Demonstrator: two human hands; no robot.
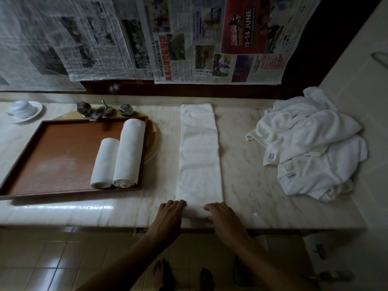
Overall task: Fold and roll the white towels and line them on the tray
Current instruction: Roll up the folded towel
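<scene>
A white towel lies folded into a long narrow strip on the marble counter, running from the back toward me. Its near end is turned over into a small roll. My left hand and my right hand sit on the two ends of that roll, fingers curved over it. To the left, a brown wooden tray holds two rolled white towels side by side at its right edge. A heap of loose white towels lies at the counter's right end.
The tray sits over a basin, with a metal faucet and two knobs behind it. A white cup on a saucer stands at the far left. Newspapers cover the wall behind. The counter's front edge is just under my wrists; tiled floor below.
</scene>
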